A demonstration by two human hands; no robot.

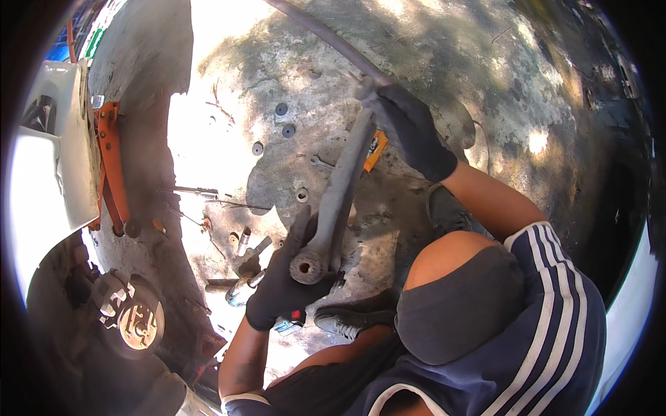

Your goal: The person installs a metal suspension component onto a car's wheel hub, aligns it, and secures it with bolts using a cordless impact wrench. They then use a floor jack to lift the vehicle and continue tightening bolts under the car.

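Head view: a grey, dusty suspension arm [338,201] is held slantwise above the concrete floor [444,62], its round bushing end near, its other end far. The left hand [281,281], in a black glove, has its grip closed under and around the bushing end, taking the weight there. The right hand [411,128], also gloved, is closed tight on the far end, where a long grey bar [319,31] meets it, steadying it. Washers [284,119], a wrench [320,163] and sockets [243,243] lie scattered on the floor, within reach. At left, an orange jack [111,163] stands by a bare wheel hub [139,322].
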